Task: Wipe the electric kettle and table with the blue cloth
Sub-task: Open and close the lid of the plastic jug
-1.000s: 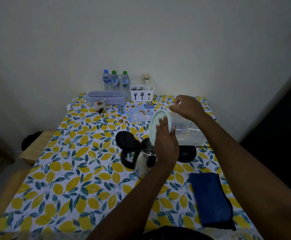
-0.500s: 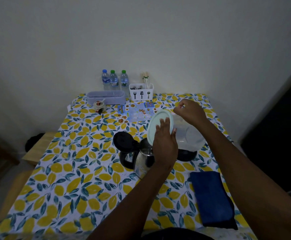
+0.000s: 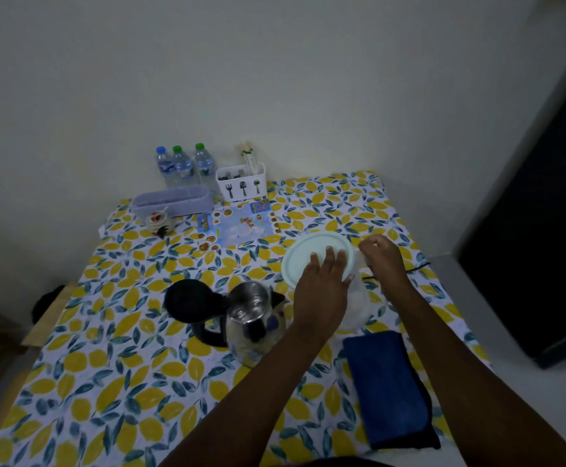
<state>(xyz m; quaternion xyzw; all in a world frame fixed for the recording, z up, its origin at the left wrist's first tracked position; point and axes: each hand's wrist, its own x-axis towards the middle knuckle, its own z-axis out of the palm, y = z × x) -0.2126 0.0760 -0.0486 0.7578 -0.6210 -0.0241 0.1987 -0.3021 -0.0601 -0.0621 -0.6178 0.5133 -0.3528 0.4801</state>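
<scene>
Your left hand lies flat, fingers spread, on a round pale-green lid that sits tilted over a clear plastic container; the palm presses on the lid's near edge rather than closing around it. Your right hand is at the container's far right rim with fingers curled in a pinch, but whether it grips the rim or the lid's edge you cannot tell from here.

The electric kettle stands just to the left of your left wrist, on the table. Its body is shiny steel, rounded, mirroring the lemon print, with a black curved handle and its black round lid flipped open to the left. The blue cloth lies folded into a long rectangle near the table's right edge, below the container, soft and matte, with a dark layer showing under its right side.

The table is covered with a smooth cloth printed with yellow lemons and teal leaves. At the far end against the wall stand three small clear water bottles, a white cutlery holder with fork and spoon icons, a long lilac box, a small ceramic pot, and a flat printed sheet. A black cord trails off the right edge.
</scene>
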